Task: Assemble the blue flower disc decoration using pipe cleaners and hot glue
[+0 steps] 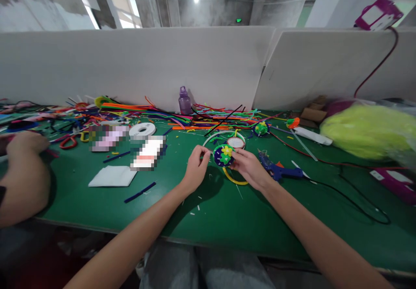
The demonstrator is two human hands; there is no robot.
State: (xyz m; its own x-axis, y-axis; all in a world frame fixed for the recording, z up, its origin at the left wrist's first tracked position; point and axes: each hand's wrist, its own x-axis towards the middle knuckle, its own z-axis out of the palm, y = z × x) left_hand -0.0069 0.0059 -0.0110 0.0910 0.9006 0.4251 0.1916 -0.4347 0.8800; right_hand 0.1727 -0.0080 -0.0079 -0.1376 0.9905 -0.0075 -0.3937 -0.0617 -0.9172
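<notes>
Green bench (227, 219) fills the view, closed off on the far side by white partition boards (146, 63) that appear to keep the loose material from sliding off the back. A fluffy yellow-green bundle (364, 131) lies at the right, well apart from the work. A long heap of coloured pipe cleaners (130, 109) runs along the far edge, likely pushed back to leave the near middle free. Another person's hand (26, 144) rests on the bench at the far left, apart from the wearer's own. A blue glue gun (279, 170) lies just beside the right hand (248, 167), its cord trailing off to the right, seemingly parked within easy reach. A purple bottle (184, 101) stands upright against the partition, and a white tape spool (142, 129) lies flat to its left. Both hands meet over a small round pipe-cleaner disc (223, 155) with a yellow flower on its face, held tilted towards the camera just above a yellow ring (235, 180) lying near the middle of the bench. The right hand grips its right edge with curled fingers, steadying it; the left hand (195, 167) pinches thumb and fingertips closed at its left rim.
</notes>
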